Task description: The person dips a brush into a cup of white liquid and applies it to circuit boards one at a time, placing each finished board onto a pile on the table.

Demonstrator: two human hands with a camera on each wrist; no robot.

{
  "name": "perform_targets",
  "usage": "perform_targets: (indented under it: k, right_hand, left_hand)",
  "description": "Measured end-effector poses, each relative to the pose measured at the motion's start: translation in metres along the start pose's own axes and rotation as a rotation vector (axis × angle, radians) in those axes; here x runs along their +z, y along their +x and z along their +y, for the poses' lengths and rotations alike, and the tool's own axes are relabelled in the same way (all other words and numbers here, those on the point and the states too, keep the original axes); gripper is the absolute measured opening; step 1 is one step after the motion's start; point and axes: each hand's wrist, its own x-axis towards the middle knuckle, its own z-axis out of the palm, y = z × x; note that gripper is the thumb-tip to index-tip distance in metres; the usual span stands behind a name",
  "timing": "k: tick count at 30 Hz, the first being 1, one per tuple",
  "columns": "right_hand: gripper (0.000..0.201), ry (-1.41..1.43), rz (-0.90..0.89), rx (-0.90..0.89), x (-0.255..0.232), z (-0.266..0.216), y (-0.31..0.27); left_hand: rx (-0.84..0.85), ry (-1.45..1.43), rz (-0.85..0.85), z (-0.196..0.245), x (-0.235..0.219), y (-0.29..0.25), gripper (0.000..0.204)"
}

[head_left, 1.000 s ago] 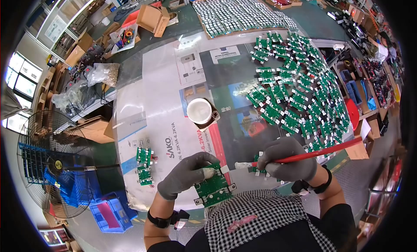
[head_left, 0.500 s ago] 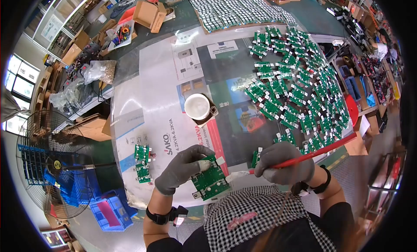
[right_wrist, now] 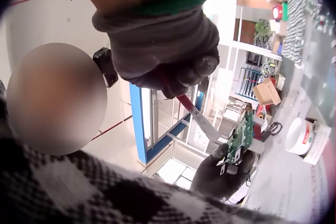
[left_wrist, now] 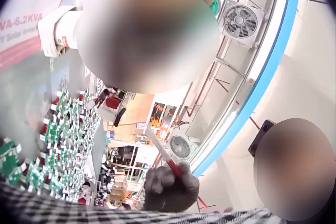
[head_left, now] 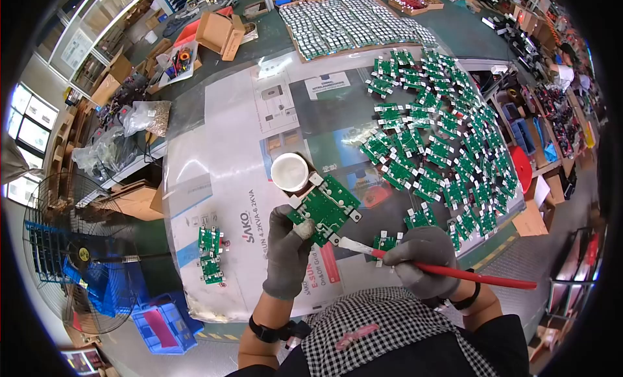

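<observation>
My gloved left hand grips a green circuit board by its near left edge, thumb on top. The board has white tabs at its corners and overlaps the near side of a white tub in the head view. In my gloved right hand is a long red-handled tool with a flat whitish end. That end points left, right at the board's near right corner. The right wrist view shows the tool's whitish end beside the board. A blur covers much of the left wrist view.
Many circuit boards lie spread over the table's right side. Two more boards lie at the left, and another sits near the right hand. Rows of small parts stand at the back. A fan is left of the table.
My left hand has moved forward and right, carrying the board toward the tub and turning it. The tool's handle end has swung down toward me, while its whitish end stays near the board.
</observation>
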Motion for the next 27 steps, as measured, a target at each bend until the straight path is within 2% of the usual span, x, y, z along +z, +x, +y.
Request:
perform_targets:
  k: [4, 7, 13, 17, 20, 23, 26, 27]
  right_hand:
    - [0.019, -0.091, 0.030, -0.095, -0.001, 0.003, -0.001]
    - [0.018, -0.124, 0.006, -0.024, -0.003, 0.002, -0.003]
    - [0.016, -0.091, 0.022, -0.010, -0.010, 0.000, -0.005]
    - [0.015, -0.084, 0.081, -0.095, -0.007, 0.002, 0.005]
    - [0.014, -0.101, 0.068, -0.061, 0.000, 0.010, 0.000]
    - [0.014, -0.093, -0.090, 0.027, -0.012, 0.007, -0.006]
    - [0.012, -0.160, -0.070, 0.061, -0.023, 0.005, -0.009]
    - [0.012, -0.154, 0.000, 0.039, -0.023, 0.006, -0.007]
  left_hand:
    - [0.049, 0.095, 0.001, -0.006, 0.015, -0.002, 0.033]
    - [0.088, 0.113, 0.004, -0.007, 0.021, -0.003, 0.033]
    - [0.123, 0.171, 0.030, -0.008, 0.022, -0.001, 0.033]
    - [0.100, 0.122, 0.008, -0.012, 0.021, 0.001, 0.033]
    - [0.102, 0.110, 0.032, -0.009, 0.027, -0.001, 0.033]
    - [0.098, 0.110, 0.057, -0.006, 0.027, -0.002, 0.034]
    - [0.098, 0.099, 0.059, -0.006, 0.023, 0.000, 0.034]
    - [0.104, 0.097, 0.042, -0.006, 0.020, 0.002, 0.035]
